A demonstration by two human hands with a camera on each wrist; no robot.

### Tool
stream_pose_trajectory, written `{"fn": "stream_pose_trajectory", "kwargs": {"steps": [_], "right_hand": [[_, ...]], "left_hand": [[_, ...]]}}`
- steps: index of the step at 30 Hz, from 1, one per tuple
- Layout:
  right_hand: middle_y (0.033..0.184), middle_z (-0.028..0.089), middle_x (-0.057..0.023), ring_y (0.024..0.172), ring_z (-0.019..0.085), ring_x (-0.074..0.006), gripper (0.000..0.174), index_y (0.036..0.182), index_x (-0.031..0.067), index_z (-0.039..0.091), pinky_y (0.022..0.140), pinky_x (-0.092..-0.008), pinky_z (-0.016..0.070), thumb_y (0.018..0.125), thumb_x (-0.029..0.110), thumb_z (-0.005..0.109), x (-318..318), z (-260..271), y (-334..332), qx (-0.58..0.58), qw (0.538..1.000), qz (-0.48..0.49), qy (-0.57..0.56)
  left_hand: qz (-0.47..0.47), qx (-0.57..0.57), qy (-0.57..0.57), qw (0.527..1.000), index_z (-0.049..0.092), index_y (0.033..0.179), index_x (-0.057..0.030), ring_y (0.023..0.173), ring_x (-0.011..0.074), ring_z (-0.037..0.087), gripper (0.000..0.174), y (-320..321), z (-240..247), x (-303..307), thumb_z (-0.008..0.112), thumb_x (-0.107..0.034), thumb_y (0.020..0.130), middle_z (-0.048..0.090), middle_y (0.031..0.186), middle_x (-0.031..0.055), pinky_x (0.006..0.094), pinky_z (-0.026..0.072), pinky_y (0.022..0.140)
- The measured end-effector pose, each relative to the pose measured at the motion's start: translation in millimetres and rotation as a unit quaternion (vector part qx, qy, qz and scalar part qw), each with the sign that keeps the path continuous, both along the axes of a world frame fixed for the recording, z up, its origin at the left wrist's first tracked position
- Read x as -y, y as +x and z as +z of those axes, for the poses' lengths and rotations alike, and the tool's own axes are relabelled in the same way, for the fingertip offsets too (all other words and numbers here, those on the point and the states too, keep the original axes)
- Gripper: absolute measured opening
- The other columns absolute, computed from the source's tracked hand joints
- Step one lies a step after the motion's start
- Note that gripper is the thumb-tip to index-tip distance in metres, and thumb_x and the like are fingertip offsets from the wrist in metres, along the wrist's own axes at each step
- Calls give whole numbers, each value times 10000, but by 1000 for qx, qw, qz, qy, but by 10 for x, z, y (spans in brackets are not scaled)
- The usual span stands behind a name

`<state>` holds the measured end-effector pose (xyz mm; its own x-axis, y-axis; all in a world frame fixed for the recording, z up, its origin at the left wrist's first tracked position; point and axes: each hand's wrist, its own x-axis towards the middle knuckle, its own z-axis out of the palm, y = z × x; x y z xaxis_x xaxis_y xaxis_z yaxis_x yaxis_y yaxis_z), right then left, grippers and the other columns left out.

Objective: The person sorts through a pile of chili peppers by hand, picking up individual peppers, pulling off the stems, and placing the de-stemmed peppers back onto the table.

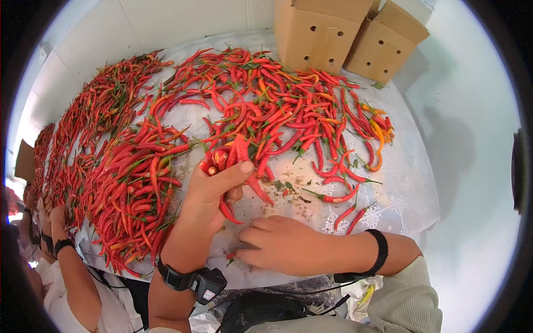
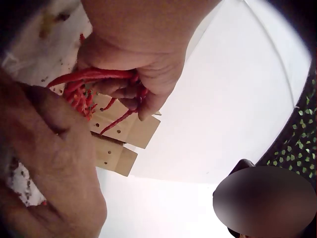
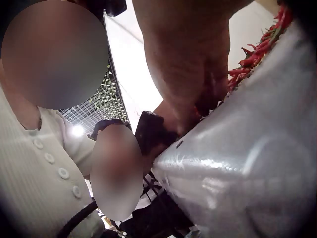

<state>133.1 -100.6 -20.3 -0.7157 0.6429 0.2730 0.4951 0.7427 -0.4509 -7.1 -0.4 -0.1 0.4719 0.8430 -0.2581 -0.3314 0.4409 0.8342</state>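
My left hand (image 1: 202,194) grips a bunch of red chili peppers (image 1: 240,150) above the table, its thumb lying across them. In the left wrist view a long chili (image 2: 94,74) sticks out from that hand, with others hanging below. My right hand (image 1: 283,244) is low over the near part of the table, fingers loosely bent and pointing left. A small red and green bit (image 1: 230,257) lies by its fingertips. Left of my left hand is a big heap of chilies (image 1: 130,194); behind the hands more chilies (image 1: 277,105) spread out.
Two cardboard boxes (image 1: 316,41) with round holes stand at the back. Leaf and stem scraps (image 1: 288,188) dot the plastic-covered table (image 1: 411,194). At far left another person's arms (image 1: 72,266) reach to the chilies. A white wall (image 1: 466,166) is at right.
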Motion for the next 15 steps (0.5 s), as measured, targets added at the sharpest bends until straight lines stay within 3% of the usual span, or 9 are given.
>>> {"fn": "stream_pose_trajectory", "kwargs": {"steps": [2,8,10,15], "right_hand": [[849,525,-83,885,553,-272,191,875,56,590,720,-365,487,740,192,592,0,-50,-1,-15,999,15,31],[863,537,-95,879,558,-278,168,856,46,572,733,-373,484,720,145,577,-53,30,189,-9,998,-58,-2],[915,555,-96,888,560,-286,196,950,58,599,748,-388,467,766,125,579,-105,257,489,29,996,-74,-35],[831,580,-116,853,566,-318,135,855,55,627,730,-411,452,736,112,656,-93,588,1127,108,958,-238,-114]], "left_hand": [[-9,-13,11,1000,612,877,-73,481,25,428,187,18,11,21,751,-109,757,549,654,-40,183,303,434],[0,27,-18,999,604,887,-81,480,25,437,178,-14,-60,-24,737,-110,774,557,665,-34,181,296,416],[1,37,-19,999,601,885,-84,477,23,439,171,-14,-54,-31,733,-111,779,554,664,-36,179,295,411],[11,12,-30,999,595,879,-88,470,21,442,162,-3,-42,-20,726,-122,790,544,659,-42,179,304,409]]}}
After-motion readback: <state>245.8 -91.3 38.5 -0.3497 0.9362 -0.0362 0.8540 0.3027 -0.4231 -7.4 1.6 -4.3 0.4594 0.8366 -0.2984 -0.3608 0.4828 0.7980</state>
